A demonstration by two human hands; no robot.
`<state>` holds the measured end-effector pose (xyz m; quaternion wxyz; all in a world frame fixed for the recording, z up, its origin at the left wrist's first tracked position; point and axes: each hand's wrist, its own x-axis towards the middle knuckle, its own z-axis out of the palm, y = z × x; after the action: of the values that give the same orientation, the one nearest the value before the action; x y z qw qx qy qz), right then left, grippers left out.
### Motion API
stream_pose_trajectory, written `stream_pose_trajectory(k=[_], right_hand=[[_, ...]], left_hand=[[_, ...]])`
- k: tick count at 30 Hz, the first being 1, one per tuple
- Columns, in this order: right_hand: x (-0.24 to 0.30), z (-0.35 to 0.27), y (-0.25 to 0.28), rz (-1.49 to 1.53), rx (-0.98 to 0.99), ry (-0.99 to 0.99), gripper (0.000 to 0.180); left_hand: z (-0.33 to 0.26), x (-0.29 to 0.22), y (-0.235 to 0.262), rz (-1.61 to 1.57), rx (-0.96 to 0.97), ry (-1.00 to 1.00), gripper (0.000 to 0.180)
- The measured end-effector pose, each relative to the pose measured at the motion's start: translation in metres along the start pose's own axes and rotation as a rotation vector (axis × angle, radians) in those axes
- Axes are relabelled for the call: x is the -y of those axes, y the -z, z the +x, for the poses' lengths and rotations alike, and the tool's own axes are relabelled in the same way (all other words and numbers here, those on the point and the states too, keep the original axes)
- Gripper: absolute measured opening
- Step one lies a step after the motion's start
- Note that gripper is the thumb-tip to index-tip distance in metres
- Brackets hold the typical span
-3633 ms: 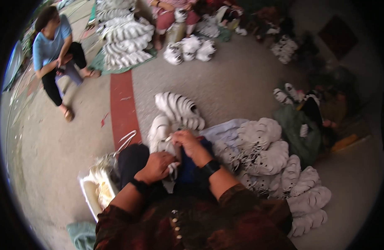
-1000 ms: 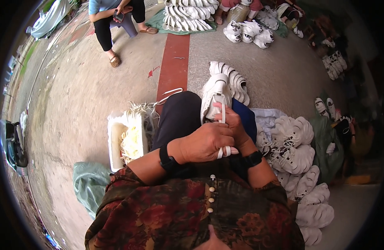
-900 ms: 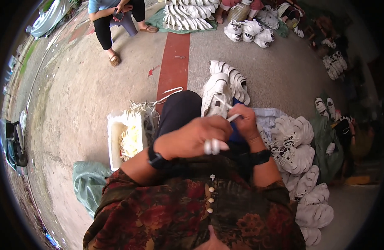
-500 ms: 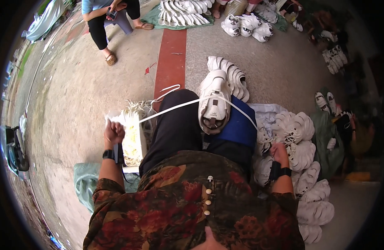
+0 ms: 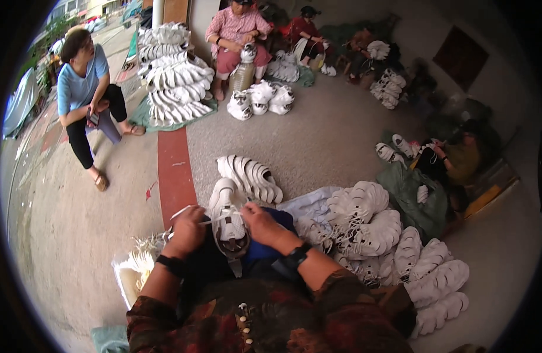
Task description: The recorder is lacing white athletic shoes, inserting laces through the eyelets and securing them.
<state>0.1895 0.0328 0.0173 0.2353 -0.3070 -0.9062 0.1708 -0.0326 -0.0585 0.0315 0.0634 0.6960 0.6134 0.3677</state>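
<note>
On my lap stands a white shoe (image 5: 230,228), its toe pointing away from me and its dark-lined opening toward me. A white shoelace (image 5: 220,219) crosses over the shoe's tongue area between my two hands. My left hand (image 5: 187,230), just left of the shoe, is closed round the lace, and a loop of it sticks out beyond the fingers. At the shoe's right side my right hand (image 5: 263,225) pinches the lace's other part. Under the right forearm a blue cloth (image 5: 284,219) covers my knee.
Pale laces (image 5: 143,259) fill a box at my left. A curved row of white shoe uppers (image 5: 251,176) lies beyond my knees; piles of white shoes (image 5: 374,232) spread at my right. A seated person (image 5: 82,76) and several others working sit farther off.
Both hands have come in from wide apart to either side of the shoe, and the stretched lace has shortened between them. The view has tilted up and turned right.
</note>
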Motion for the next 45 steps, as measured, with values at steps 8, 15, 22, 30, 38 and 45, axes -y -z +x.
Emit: stream_pose_trajectory(k=[8,15,22,30,38,45], right_hand=[[-0.007,0.027,0.017,-0.196,0.149,0.026,0.012],[-0.049,0.013,-0.007,-0.023,-0.083,-0.003,0.006],[-0.081,-0.037,0.039,0.173,-0.203,-0.079,0.012],[-0.142,-0.169,0.094,0.219,-0.341,-0.444,0.016],[-0.148,-0.273,0.126,0.128,-0.355,-0.672,0.019],[-0.166,-0.355,0.114,0.082,-0.222,-0.970,0.021]], left_hand=[[0.043,-0.007,-0.022,0.007,0.066,-0.014,0.009],[0.029,0.017,-0.028,-0.128,0.153,0.135,0.005],[-0.031,0.077,0.013,-0.420,0.028,0.304,0.005],[-0.181,0.133,0.063,-0.549,-0.132,0.896,0.007],[-0.322,0.159,0.093,-0.513,-0.209,1.206,0.010],[-0.393,0.179,0.095,-0.447,-0.123,1.275,0.014]])
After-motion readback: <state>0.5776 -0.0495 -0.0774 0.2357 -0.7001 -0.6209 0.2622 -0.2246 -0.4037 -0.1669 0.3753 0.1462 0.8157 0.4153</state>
